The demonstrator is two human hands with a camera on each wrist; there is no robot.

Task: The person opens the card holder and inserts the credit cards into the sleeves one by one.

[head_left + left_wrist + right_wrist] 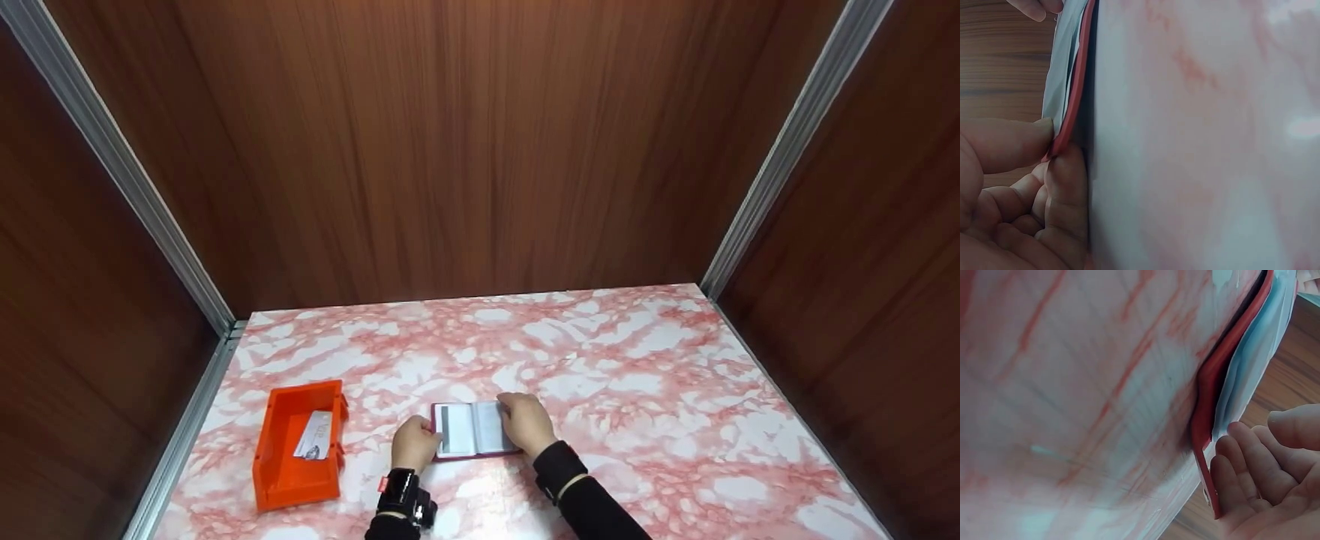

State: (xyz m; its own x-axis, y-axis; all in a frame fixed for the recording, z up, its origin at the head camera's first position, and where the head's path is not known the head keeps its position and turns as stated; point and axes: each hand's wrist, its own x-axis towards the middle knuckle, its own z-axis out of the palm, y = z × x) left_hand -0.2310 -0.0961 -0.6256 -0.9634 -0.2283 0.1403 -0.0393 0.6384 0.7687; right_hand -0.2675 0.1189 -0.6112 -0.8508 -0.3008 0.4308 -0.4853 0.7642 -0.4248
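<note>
"Booklet [461, 430], spread open on the tabletop [615, 375], roughly midway between its left and right edges and well in from the far edge. How will it handle?"

"Light, I'd judge. The red cover [1076, 90] looks pliant, the pages [1249, 363] thin and probably slick; a single sheet could slip or crease under a hard pull."

"Where do I take hold?"

"By the cover's outer edges, thumb above, finger beneath. The left hand [415, 442] does so at the left edge, pinching cover and pages together."

"And the right hand [528, 425]?"

"Fingers loosely bent, tips at the right-hand page edges, thumb standing clear. I see no firm grip."

"Any writing?"

"None readable on the pages; the left one shows a dark strip [446, 424]. The paper slips [315, 435] in the orange bin [296, 491], towards the tabletop's left edge, carry print too small to make out. I spot no brand."
</note>
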